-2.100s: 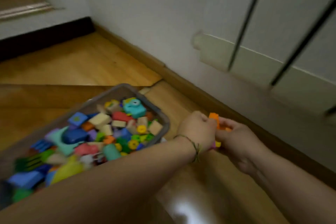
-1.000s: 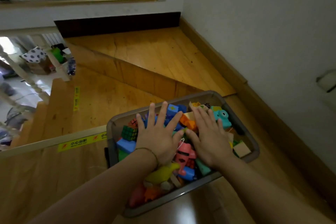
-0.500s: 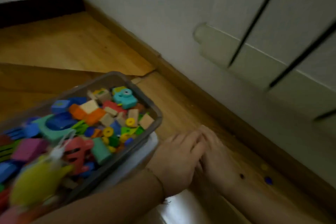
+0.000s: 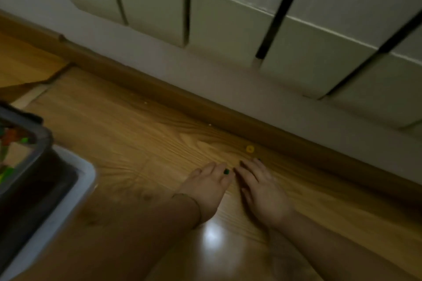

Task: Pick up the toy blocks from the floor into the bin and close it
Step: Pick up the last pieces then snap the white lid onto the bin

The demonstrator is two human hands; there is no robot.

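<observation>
Head view looks down at a wooden floor (image 4: 141,143) beside a wall. At the far left edge sits the grey bin (image 4: 34,159), its corner in view with colourful toy blocks (image 4: 10,139) blurred inside it; the bin has no lid on it and rests on a white lid or tray (image 4: 75,191) lying flat on the floor beneath it. Toward the middle, the left hand (image 4: 206,186) lies palm down on the floor with fingers extended and close together, a thin band at the wrist, and a small green piece (image 4: 226,171) shows at its fingertips, though whether it is pinched cannot be told. Just beside it, almost touching, the right hand (image 4: 260,186) also lies flat with fingers stretched forward, holding nothing visible. A small yellow round block (image 4: 250,149) sits on the floor just beyond the right fingertips, close to the brown skirting board (image 4: 296,141). Above the skirting runs a white radiator (image 4: 228,29) with dark gaps between its sections
</observation>
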